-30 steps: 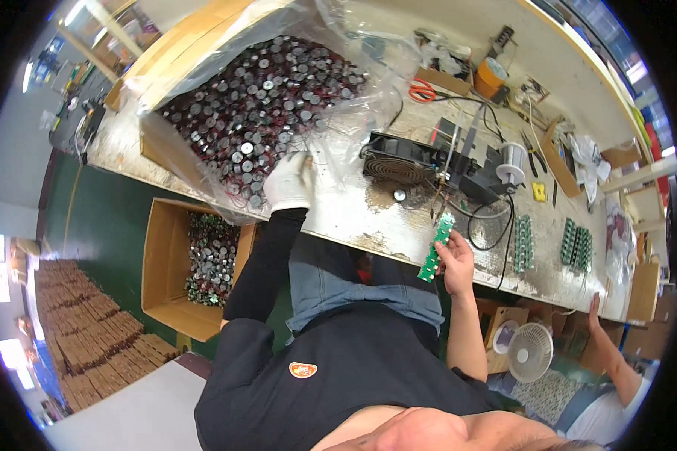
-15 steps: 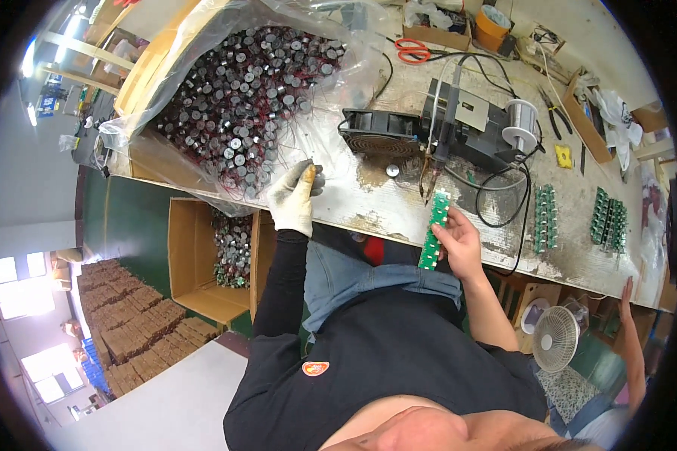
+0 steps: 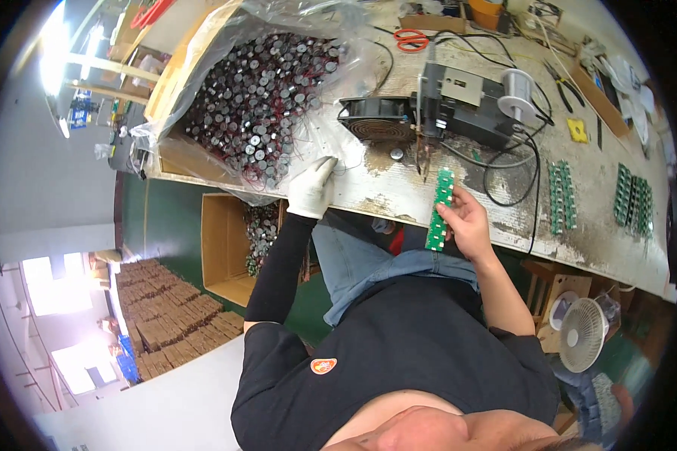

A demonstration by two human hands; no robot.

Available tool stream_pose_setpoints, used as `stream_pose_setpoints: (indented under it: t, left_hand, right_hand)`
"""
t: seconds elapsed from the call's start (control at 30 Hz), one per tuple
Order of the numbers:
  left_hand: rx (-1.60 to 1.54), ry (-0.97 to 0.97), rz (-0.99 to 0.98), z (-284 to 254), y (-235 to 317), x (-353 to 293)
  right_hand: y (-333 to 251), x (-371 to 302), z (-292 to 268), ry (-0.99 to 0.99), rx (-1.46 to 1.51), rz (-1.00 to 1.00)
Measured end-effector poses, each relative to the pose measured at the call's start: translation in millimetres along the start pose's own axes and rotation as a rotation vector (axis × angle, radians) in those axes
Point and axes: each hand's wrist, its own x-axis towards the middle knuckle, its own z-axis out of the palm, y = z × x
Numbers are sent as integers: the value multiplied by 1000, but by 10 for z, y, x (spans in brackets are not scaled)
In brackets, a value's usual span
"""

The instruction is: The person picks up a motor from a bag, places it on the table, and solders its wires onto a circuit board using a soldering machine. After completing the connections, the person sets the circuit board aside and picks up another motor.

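Observation:
My left hand (image 3: 312, 191), in a white glove, rests at the table's front edge beside the heap of small round metal motors (image 3: 254, 98). Its fingers are pressed together, pointing toward thin wires on the table; whatever they pinch is too small to make out. My bare right hand (image 3: 469, 225) grips a long narrow green circuit board strip (image 3: 441, 212) between thumb and fingers, upright over the front edge. Just beyond the strip's top end, a soldering iron (image 3: 426, 154) points down from its black machine (image 3: 466, 101). One loose motor (image 3: 396, 153) lies near the tip.
A black square fan (image 3: 376, 120) and a solder spool (image 3: 517, 94) flank the machine. Red scissors (image 3: 411, 40), pliers (image 3: 564, 86) and a yellow sponge (image 3: 577, 130) lie behind. More board strips (image 3: 562, 197) lie at right. A cardboard box (image 3: 222, 259) stands below; a white fan (image 3: 583, 334) is at right.
The whole view has shifted a little. My left hand has turned, hiding its stained thumb, and its fingers reach slightly further right. The right hand keeps the strip. Another person's raised arm at right has dropped away.

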Motion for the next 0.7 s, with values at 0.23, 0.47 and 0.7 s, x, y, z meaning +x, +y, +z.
stream_pose_setpoints:
  t: [0.23, 0.47, 0.7]
  left_hand:
    - [-4, 79, 47, -22, -12, 11]
    - [-730, 113, -455, -55, 257, -112]
    - [-1161, -23, -649, -156, 588, -77]
  right_hand:
    - [132, -20, -13, 19, -17, -51]
    - [104, -16, 46, 39, -12, -45]
    - [50, -6, 40, 65, -77, -46]
